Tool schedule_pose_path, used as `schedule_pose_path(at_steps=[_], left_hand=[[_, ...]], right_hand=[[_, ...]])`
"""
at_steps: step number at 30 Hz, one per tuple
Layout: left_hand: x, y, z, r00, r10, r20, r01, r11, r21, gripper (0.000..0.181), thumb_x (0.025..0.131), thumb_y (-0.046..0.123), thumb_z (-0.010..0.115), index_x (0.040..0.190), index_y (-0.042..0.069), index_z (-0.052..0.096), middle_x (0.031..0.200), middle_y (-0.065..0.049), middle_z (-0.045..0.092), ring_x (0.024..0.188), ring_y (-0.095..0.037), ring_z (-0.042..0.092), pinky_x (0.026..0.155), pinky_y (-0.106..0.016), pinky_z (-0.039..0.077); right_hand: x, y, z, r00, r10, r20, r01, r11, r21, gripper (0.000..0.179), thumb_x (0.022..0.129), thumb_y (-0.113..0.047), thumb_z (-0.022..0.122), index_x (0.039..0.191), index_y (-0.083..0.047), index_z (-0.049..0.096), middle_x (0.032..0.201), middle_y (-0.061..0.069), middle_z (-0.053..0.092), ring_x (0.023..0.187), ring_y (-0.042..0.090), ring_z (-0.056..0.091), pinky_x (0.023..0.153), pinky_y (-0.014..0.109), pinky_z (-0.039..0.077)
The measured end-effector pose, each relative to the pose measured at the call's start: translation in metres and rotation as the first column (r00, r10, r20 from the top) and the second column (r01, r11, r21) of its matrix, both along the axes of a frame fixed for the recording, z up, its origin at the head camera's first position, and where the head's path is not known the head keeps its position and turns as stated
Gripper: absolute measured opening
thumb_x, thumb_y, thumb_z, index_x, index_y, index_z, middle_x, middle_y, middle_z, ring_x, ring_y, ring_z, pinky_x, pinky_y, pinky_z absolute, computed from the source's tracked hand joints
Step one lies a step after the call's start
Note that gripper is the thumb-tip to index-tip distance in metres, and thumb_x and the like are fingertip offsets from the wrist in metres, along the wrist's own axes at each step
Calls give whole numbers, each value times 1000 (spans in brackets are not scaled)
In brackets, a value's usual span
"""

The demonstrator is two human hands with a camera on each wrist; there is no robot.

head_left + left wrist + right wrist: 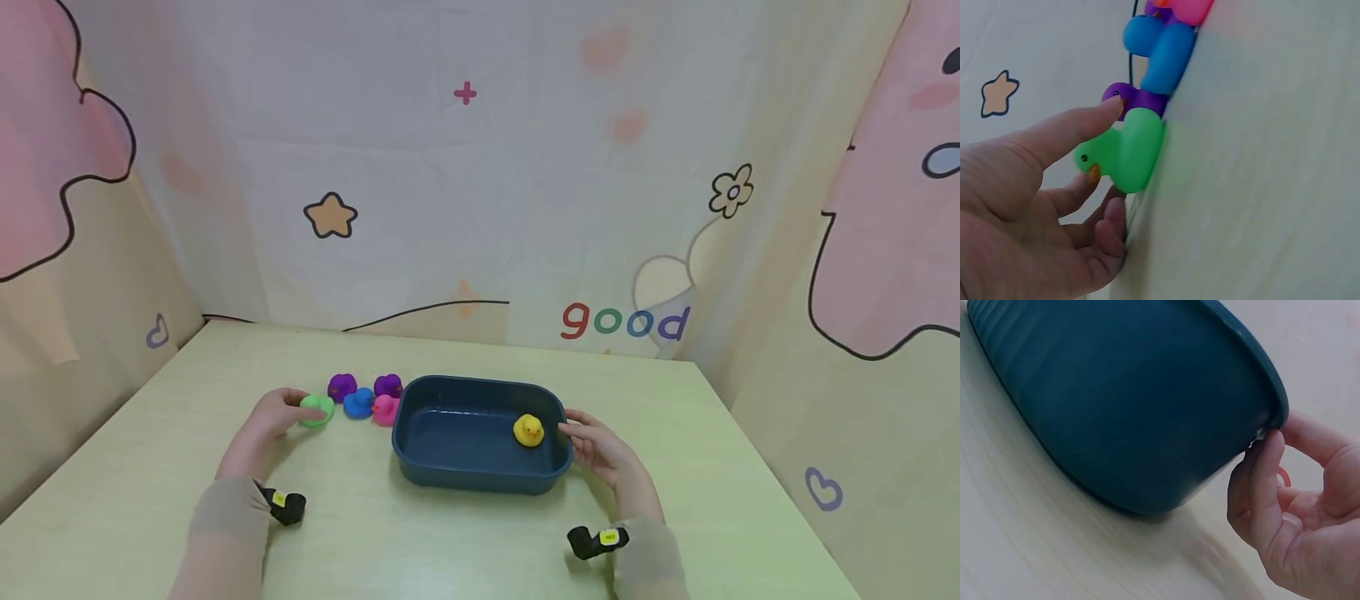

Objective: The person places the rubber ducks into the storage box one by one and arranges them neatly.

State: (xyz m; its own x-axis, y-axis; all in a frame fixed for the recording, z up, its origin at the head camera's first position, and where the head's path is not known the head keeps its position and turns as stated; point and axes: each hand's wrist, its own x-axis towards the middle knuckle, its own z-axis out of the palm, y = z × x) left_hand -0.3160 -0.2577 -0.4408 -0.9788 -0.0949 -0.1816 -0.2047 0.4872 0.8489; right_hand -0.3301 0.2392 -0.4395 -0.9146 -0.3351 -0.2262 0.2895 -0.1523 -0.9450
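My left hand [279,411] has its thumb and fingers round a green rubber duck [317,411] on the table, left of the other ducks. In the left wrist view, the thumb lies along the duck's head and the fingers curl beneath its beak. On the right, my right hand [602,450] pinches the right end rim of a dark blue basin [480,482]. The right wrist view shows its fingers bent against the outside, below the lip. Inside the basin, toward the right, sits a yellow rubber duck [528,431].
Between the green duck and the basin are a blue duck [358,403], a pink duck [386,410] and two purple ducks, one left [342,387] and one right [387,386]. A printed curtain [465,208] stands behind the pale table [420,550].
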Motion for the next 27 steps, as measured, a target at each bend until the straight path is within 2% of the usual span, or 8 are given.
schedule_pose_path(at_steps=[3, 6, 10, 13, 17, 20, 27], left_hand=[[3, -5, 4, 997, -74, 22, 74, 997, 17, 72, 87, 27, 71, 140, -9, 38, 142, -32, 40, 127, -45, 41, 107, -58, 37], [7, -14, 7, 988, -155, 17, 154, 987, 43, 77, 89, 27, 71, 146, -5, 32, 151, -31, 31, 135, -48, 35, 107, -61, 36], [11, -23, 8, 967, -250, -43, 252, 967, 43, 74, 90, 17, 69, 149, -5, 29, 153, -31, 27, 137, -51, 32, 104, -58, 40], [12, -26, 6, 952, -295, -81, 299, 953, 41, 71, 90, 9, 67, 148, -7, 29, 152, -34, 26, 137, -56, 29, 105, -60, 38], [11, -26, 2, 943, -318, -102, 323, 946, 30, 68, 90, 3, 63, 148, -6, 30, 153, -34, 23, 136, -58, 27, 109, -66, 29], [10, -26, -1, 944, -315, -98, 318, 948, 17, 65, 90, 0, 60, 148, -4, 31, 154, -33, 23, 136, -57, 27, 110, -68, 26], [8, -26, -6, 954, -291, -71, 290, 957, -20, 61, 92, 0, 56, 149, 2, 35, 148, -35, 29, 131, -54, 32, 105, -64, 35]], right_hand=[[0, 1, -1, 1000, 3, 2, -3, 1000, -4, 40, 100, -5, 49, 137, -1, 32, 79, -9, 68, 64, -2, 65, 66, 14, 54], [1, 1, -1, 1000, 8, 0, -8, 1000, -5, 41, 100, -5, 49, 137, 0, 32, 79, -9, 68, 65, -2, 65, 66, 14, 54], [2, 2, 0, 1000, 13, -3, -13, 1000, -6, 44, 100, -5, 48, 139, 1, 29, 81, -9, 68, 67, -1, 65, 67, 14, 54], [2, 2, 1, 1000, 14, -4, -14, 1000, -6, 46, 100, -6, 48, 141, 1, 27, 81, -9, 69, 67, -1, 65, 67, 14, 54], [2, 2, 2, 1000, 15, 1, -15, 1000, 5, 49, 101, -7, 48, 143, 1, 24, 81, -10, 68, 67, -2, 65, 67, 13, 54], [3, 1, 1, 1000, 14, 8, -14, 1000, 11, 51, 101, -7, 48, 144, 1, 22, 81, -10, 68, 66, -2, 64, 67, 13, 54], [-1, 1, -1, 1000, 16, 11, -17, 1000, 4, 47, 101, -7, 47, 142, 0, 25, 79, -9, 67, 64, -1, 64, 65, 13, 53]])
